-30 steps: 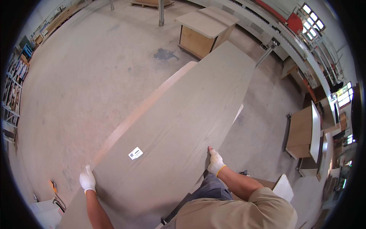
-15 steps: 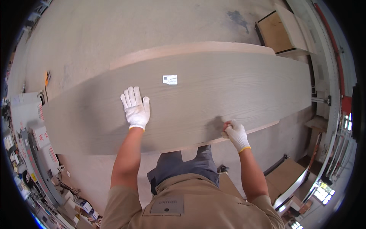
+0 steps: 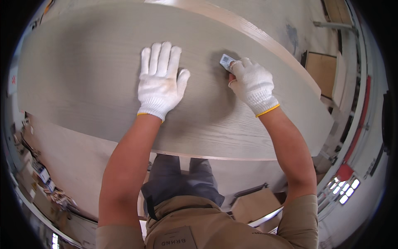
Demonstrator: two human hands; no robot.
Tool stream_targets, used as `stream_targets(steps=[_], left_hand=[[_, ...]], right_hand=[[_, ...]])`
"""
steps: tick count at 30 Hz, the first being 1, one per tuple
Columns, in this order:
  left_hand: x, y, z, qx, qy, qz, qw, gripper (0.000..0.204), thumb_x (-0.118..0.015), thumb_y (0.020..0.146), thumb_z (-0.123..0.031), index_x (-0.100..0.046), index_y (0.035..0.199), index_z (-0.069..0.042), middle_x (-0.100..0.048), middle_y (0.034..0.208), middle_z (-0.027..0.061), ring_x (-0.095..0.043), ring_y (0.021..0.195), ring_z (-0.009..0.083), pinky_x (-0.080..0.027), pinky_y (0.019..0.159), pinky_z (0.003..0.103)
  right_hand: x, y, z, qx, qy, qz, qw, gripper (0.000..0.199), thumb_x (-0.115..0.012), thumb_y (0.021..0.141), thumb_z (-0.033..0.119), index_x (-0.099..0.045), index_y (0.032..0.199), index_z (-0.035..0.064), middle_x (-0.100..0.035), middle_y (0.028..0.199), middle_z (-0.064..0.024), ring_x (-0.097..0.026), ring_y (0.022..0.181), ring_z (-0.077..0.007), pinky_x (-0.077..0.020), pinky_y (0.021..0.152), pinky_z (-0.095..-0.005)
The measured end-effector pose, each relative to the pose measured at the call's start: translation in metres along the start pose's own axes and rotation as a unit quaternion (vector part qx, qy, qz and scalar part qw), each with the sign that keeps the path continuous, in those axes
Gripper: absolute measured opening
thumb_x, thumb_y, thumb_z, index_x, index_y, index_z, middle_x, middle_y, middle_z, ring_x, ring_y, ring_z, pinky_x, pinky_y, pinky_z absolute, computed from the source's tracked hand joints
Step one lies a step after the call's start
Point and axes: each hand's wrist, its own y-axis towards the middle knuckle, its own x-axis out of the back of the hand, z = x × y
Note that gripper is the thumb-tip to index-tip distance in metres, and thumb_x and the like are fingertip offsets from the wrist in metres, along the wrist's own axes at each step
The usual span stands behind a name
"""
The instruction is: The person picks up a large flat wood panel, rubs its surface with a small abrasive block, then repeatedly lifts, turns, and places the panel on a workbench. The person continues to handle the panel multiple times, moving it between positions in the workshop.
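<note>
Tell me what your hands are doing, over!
Left hand flat on the grey board, fingers spread. Right hand pinching the small sticker on the board. Nothing in the way.

A woodworking workshop is indicated by a long grey wood-grain panel (image 3: 103, 74), a bare concrete floor (image 3: 74, 166), further boards stacked on a low stand (image 3: 321, 70) at the far right, and cluttered shelving (image 3: 37, 174) along the near left wall.
</note>
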Motion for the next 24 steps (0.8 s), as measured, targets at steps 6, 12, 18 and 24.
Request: stream_targets(steps=[6, 12, 18, 24], left_hand=[[-0.008, -0.007, 0.001, 0.023, -0.02, -0.032, 0.999, 0.049, -0.067, 0.09, -0.029, -0.059, 0.13, -0.003, -0.055, 0.137, 0.0137, -0.047, 0.132, 0.0341, -0.033, 0.119, 0.051], [-0.016, -0.012, 0.003, 0.03, -0.036, -0.057, 0.997, 0.046, -0.068, 0.09, -0.032, -0.061, 0.127, -0.005, -0.057, 0.135, 0.0117, -0.048, 0.133, 0.0311, -0.032, 0.121, 0.051], [-0.025, -0.015, 0.004, 0.02, -0.044, -0.115, 0.992, 0.045, -0.07, 0.088, -0.03, -0.062, 0.123, -0.003, -0.06, 0.13, 0.0113, -0.051, 0.127, 0.0303, -0.036, 0.117, 0.05], [-0.028, -0.015, 0.002, 0.029, -0.035, -0.081, 0.996, 0.045, -0.067, 0.092, -0.033, -0.061, 0.126, -0.004, -0.058, 0.133, 0.01, -0.049, 0.131, 0.0291, -0.035, 0.119, 0.048]], right_hand=[[0.004, 0.013, 0.006, 0.039, -0.057, 0.081, 0.994, 0.018, -0.077, 0.08, 0.02, -0.07, 0.096, 0.0147, -0.071, 0.099, -0.0071, -0.071, 0.094, -0.0288, -0.0599, 0.071, -0.0438], [0.011, 0.024, 0.015, 0.036, -0.111, 0.106, 0.988, 0.022, -0.076, 0.079, 0.018, -0.069, 0.1, 0.0145, -0.071, 0.1, -0.0083, -0.072, 0.088, -0.0303, -0.0594, 0.069, -0.0451], [0.0, 0.023, 0.003, 0.077, -0.113, 0.039, 0.99, 0.02, -0.072, 0.08, 0.013, -0.071, 0.1, 0.0135, -0.071, 0.099, -0.0091, -0.072, 0.082, -0.0318, -0.0574, 0.067, -0.0452], [-0.013, 0.015, -0.024, 0.103, -0.008, 0.004, 0.995, 0.014, -0.072, 0.084, 0.016, -0.072, 0.098, 0.013, -0.069, 0.096, -0.0095, -0.07, 0.08, -0.0326, -0.0559, 0.069, -0.044]])
